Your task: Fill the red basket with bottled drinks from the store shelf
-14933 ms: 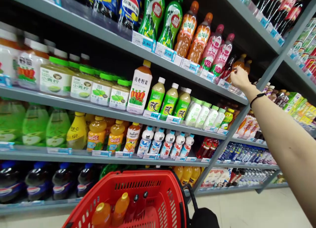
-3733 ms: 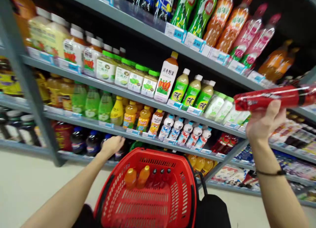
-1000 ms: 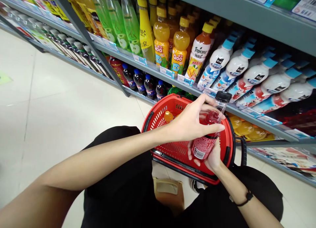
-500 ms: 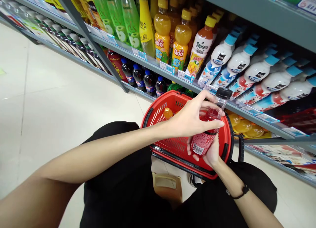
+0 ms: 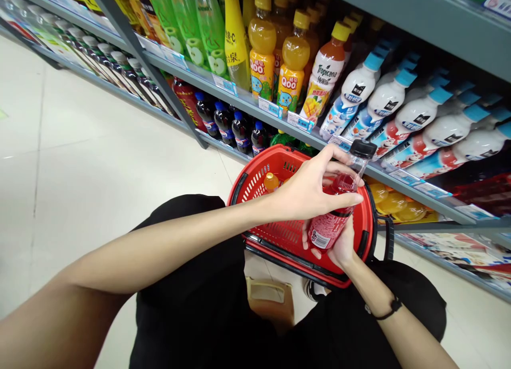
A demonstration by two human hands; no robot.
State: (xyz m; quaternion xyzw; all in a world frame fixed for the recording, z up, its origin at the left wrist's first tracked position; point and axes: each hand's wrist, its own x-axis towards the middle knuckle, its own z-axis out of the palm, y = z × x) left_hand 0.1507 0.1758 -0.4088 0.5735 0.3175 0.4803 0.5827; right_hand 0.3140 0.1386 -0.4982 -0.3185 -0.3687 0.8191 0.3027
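Head view: your left hand [image 5: 309, 193] is wrapped over the upper body of a red drink bottle [image 5: 333, 220], fingers curled round it just below the black cap [image 5: 362, 148]. Your right hand [image 5: 339, 246] cups the same bottle's base from below, fingers closed on the label. The bottle tilts above the right rim of the red basket [image 5: 255, 185], which holds an orange bottle [image 5: 272, 181] at its far end.

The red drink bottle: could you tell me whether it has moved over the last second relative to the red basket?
No. The red drink bottle stays in both hands, the left hand over the right hand, above the red basket's near right corner.
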